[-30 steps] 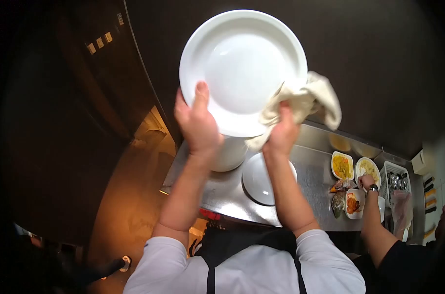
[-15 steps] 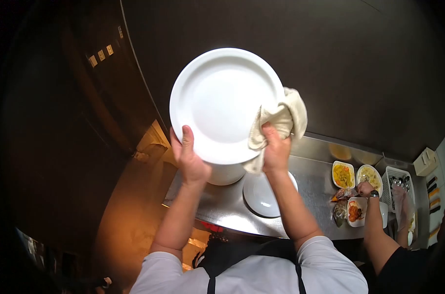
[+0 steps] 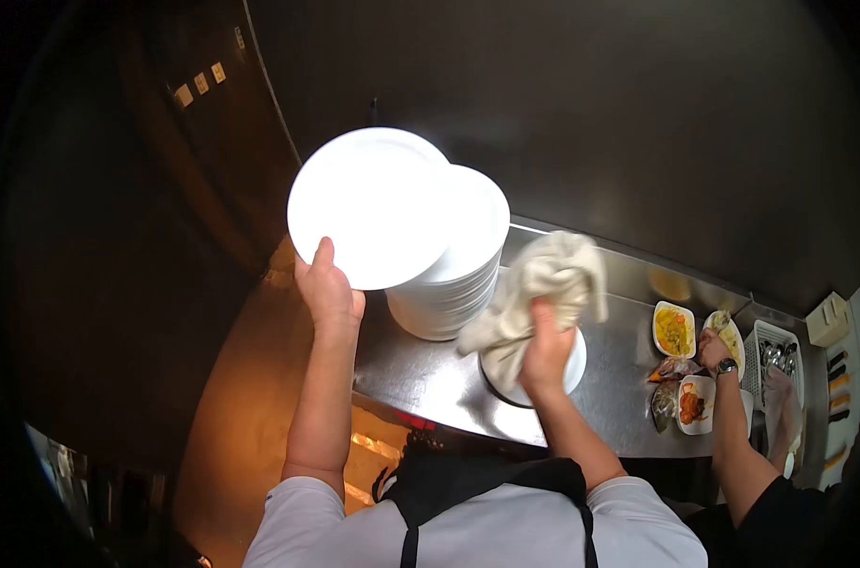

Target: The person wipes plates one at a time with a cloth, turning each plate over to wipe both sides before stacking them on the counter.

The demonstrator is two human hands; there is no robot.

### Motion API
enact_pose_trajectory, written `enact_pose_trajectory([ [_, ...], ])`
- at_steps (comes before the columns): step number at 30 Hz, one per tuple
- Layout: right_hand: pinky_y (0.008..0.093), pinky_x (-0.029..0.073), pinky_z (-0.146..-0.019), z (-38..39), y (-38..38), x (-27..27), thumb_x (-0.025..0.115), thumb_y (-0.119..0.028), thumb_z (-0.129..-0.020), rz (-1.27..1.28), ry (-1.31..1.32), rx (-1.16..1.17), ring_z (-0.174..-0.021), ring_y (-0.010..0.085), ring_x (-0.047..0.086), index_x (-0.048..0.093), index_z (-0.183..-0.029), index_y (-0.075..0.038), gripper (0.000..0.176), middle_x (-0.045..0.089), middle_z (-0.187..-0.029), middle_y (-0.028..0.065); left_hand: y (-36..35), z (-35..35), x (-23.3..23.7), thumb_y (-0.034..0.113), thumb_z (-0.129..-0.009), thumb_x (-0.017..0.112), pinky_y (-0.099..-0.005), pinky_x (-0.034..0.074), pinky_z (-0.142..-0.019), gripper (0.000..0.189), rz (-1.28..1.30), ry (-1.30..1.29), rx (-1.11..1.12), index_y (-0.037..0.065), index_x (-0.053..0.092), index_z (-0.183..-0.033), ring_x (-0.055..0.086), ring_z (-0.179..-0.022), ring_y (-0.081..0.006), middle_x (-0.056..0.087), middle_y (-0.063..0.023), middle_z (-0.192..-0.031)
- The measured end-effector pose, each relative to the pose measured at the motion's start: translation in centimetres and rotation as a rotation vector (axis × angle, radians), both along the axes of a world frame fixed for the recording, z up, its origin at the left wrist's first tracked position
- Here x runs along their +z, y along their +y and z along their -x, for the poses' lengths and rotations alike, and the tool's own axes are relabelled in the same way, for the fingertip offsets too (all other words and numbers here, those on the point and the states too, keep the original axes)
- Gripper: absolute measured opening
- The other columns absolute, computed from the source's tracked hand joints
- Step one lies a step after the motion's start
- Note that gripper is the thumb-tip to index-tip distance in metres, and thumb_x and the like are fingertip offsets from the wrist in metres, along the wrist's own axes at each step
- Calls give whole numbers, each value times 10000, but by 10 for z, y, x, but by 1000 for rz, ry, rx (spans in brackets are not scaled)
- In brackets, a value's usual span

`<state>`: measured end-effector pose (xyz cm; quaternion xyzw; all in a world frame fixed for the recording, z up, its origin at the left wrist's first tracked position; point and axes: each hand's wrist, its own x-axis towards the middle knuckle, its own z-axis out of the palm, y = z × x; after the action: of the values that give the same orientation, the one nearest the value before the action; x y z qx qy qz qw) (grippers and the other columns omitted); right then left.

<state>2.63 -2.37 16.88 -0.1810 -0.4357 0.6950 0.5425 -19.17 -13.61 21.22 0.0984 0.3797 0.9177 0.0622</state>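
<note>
My left hand (image 3: 328, 292) grips a white plate (image 3: 368, 208) by its lower left rim, thumb on the upper face. That plate overlaps a tall stack of white plates (image 3: 441, 308) on the steel counter. Bunched in my right hand (image 3: 549, 355) is a cream cloth (image 3: 553, 270), raised to the right of the stack. Beneath the cloth and right hand, partly hidden, lies another white plate (image 3: 575, 364) on the counter.
The steel counter (image 3: 611, 379) runs along a dark wall. To the right, a co-worker's hand (image 3: 713, 350) reaches into a food dish (image 3: 730, 338). Near it are a yellow-food dish (image 3: 674, 329), a red-food dish (image 3: 693, 405) and a white basket (image 3: 763, 339) of cutlery.
The plate has moved left and down over the stack, held by my left hand alone. My right hand has drawn the cloth off it, rightward and down.
</note>
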Motion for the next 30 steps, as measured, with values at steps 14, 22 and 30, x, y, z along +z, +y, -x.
enact_pose_trajectory([
  [14,336,503,-929,-45,48,-29,594,-153,-984,72,48,-234,-1065,197,613,489,-1299,14,371,591,-1210,113,21,-12,-35,-25,-852,457,-385,388,-1073,541,155,22,99,-75,372,-1384,512,-1242,-299,500,-211,-1362],
  [22,341,499,-949,-52,51,-36,595,-151,-980,88,39,-196,-1089,203,609,455,-1336,17,418,580,-1241,129,71,-7,-69,43,-852,488,-385,304,-1122,605,323,117,93,-89,316,-1417,434,-1319,-319,438,-227,-1420],
  [30,341,489,-898,-68,73,-50,670,-159,-926,-243,-481,-445,-1012,230,637,541,-1248,48,404,649,-1149,142,46,-42,-84,126,-957,539,-340,356,-1013,500,308,269,256,-38,350,-1390,419,-1229,-213,395,-166,-1369],
])
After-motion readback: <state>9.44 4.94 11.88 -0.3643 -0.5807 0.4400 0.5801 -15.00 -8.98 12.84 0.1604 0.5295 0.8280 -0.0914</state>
